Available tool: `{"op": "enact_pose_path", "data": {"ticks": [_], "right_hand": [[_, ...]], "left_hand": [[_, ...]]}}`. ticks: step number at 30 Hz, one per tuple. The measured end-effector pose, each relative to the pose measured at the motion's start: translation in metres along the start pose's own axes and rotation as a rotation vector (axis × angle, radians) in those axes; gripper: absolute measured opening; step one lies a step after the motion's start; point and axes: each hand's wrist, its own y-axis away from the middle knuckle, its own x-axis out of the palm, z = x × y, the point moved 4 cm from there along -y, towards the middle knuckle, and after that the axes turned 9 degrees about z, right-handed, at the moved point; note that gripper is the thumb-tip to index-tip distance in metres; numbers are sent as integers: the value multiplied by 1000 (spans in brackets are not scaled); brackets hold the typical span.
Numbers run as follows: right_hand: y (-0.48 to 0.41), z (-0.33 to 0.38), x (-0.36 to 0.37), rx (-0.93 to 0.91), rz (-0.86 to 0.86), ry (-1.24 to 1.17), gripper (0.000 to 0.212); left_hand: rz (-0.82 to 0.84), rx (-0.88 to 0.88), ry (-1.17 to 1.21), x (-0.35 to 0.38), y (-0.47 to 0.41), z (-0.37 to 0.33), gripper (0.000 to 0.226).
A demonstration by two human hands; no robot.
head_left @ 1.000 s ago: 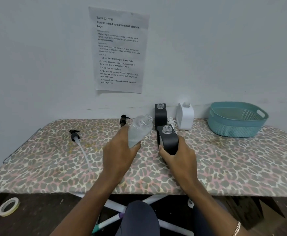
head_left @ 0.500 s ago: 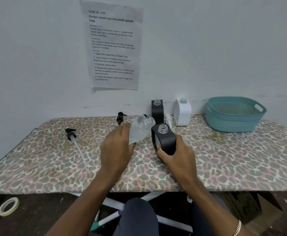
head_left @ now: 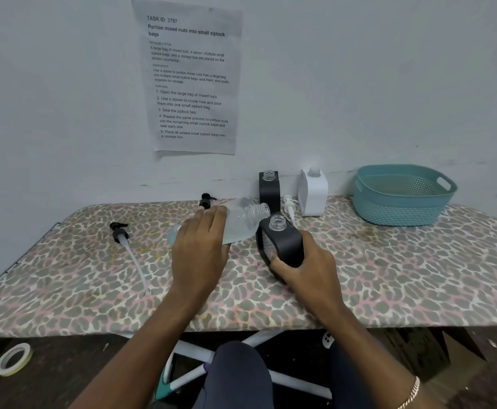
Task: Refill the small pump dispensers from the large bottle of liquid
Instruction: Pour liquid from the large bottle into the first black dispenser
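My left hand (head_left: 201, 246) grips the large clear bottle (head_left: 242, 222), tilted nearly flat with its open neck pointing right, just above and left of the mouth of a black dispenser (head_left: 282, 242). That dispenser has no pump and leans in the grip of my right hand (head_left: 306, 270). No liquid stream is visible. A second black dispenser (head_left: 269, 187) and a white dispenser (head_left: 313, 191) stand open by the wall.
A black pump with a long tube (head_left: 123, 237) lies at the left, another black pump (head_left: 207, 200) stands behind my left hand, and a white pump (head_left: 289, 205) lies by the white dispenser. A teal basket (head_left: 400, 196) sits at the back right. The table's front edge (head_left: 241, 326) is near.
The large bottle has tipped from a steep upright slant to nearly level, its neck now close over the black dispenser's mouth. The dispenser in my right hand leans more to the left.
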Motion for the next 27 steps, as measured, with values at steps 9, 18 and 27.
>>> {"op": "enact_pose_path", "data": {"ticks": [9,18,27], "right_hand": [[-5,-3,-4,-9,37,-11,38],[-5,-4,-3,-16,48,3,41],[-4,-5,-3,-18,55,8,41]], "left_hand": [[31,29,-23,0,-5,2,68],[79,27,-15,-1,-7,2,73],[89,36,-22,0,-7,2,73]]}}
